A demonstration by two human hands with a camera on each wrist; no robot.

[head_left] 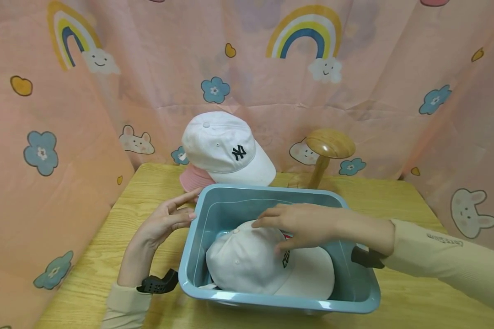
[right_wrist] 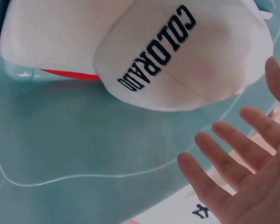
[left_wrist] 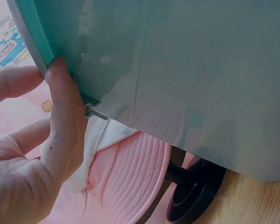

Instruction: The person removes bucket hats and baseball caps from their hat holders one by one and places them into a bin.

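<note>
A white cap (head_left: 247, 260) lettered COLORADO lies inside a blue plastic bin (head_left: 271, 299), its brim toward the right. Just above that cap hovers my right hand (head_left: 302, 224), fingers spread; the right wrist view shows a gap between the fingertips (right_wrist: 203, 140) and the cap. Something red (right_wrist: 72, 74) peeks out beneath the cap. At the bin's left side, my left hand (head_left: 164, 219) touches the outside of the rim with fairly straight fingers. Behind the bin, a white cap with an NY logo (head_left: 222, 144) sits over a pink cap (head_left: 195, 178).
A mushroom-shaped wooden stand (head_left: 329, 146) rises behind the bin's right part. In the left wrist view a black round base (left_wrist: 198, 191) stands beside the pink brim. The wooden table (head_left: 416, 219) meets a pink patterned curtain (head_left: 251, 68) at the back and sides.
</note>
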